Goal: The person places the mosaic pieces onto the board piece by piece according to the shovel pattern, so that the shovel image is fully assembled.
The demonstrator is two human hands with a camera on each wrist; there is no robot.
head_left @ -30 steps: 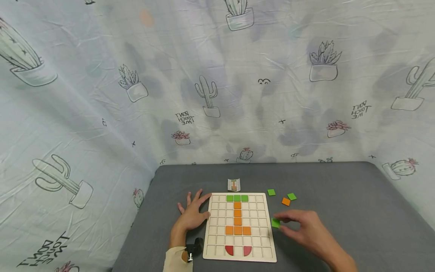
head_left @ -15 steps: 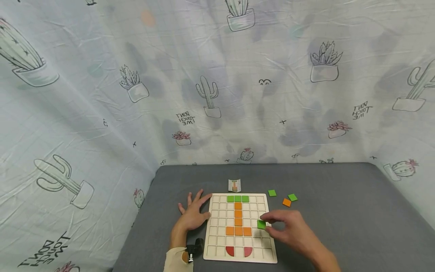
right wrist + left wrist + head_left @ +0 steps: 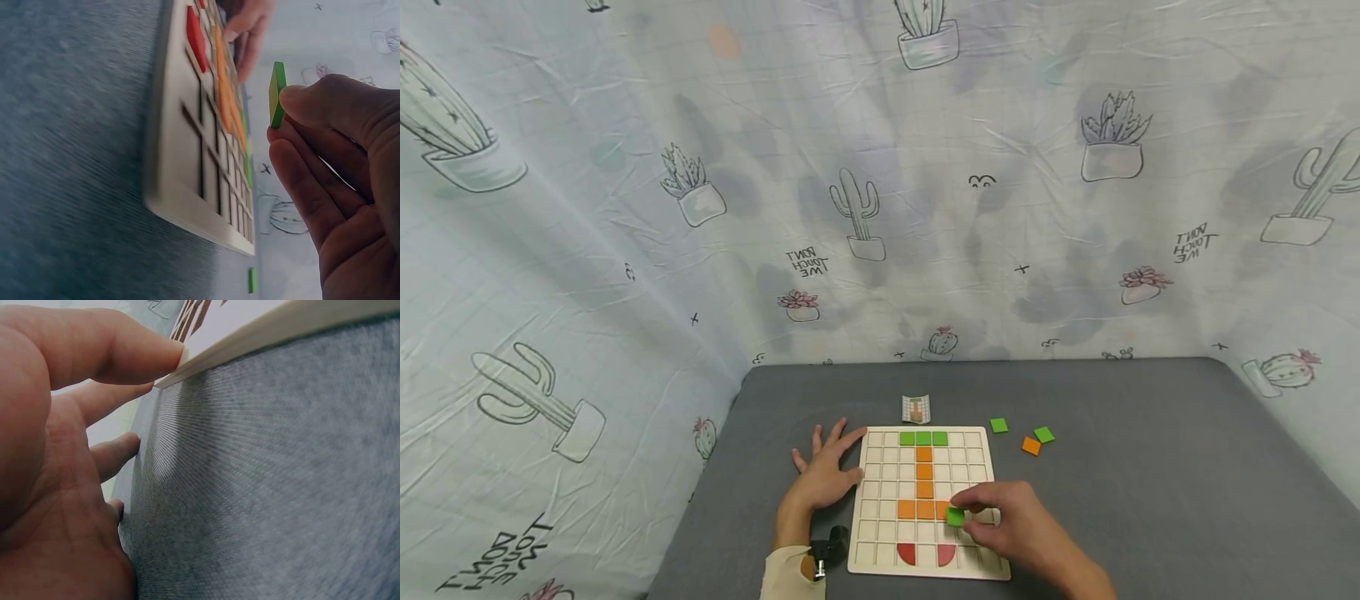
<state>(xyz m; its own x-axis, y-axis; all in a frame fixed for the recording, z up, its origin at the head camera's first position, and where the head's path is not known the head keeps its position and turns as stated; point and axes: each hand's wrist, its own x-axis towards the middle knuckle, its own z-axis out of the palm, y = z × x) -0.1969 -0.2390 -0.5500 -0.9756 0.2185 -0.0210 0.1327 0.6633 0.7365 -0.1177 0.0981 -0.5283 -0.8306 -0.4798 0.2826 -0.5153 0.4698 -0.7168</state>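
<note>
A pale wooden grid board (image 3: 880, 546) lies on the grey table. Set in its cells are green squares (image 3: 923, 438) along the far row, orange squares (image 3: 924, 472) down the middle and across, and two red quarter-round pieces (image 3: 946, 554) near the front. Between thumb and fingertips my right hand (image 3: 1011, 521) pinches a green square tile (image 3: 277, 95), held above the board beside the right end of the orange row. My left hand (image 3: 827, 475) has its fingers spread, with thumb and index fingertip touching the board's left edge (image 3: 231, 347).
Two loose green tiles (image 3: 998, 425) and an orange tile (image 3: 1032, 446) lie on the table (image 3: 1150, 467) right of the board. A small pattern card (image 3: 916, 408) lies just beyond the far edge. A cactus-print curtain (image 3: 962, 250) hangs behind.
My right hand has carried the green tile leftward from the table beside the board to over the board, near the orange row. The left hand has stayed in place.
</note>
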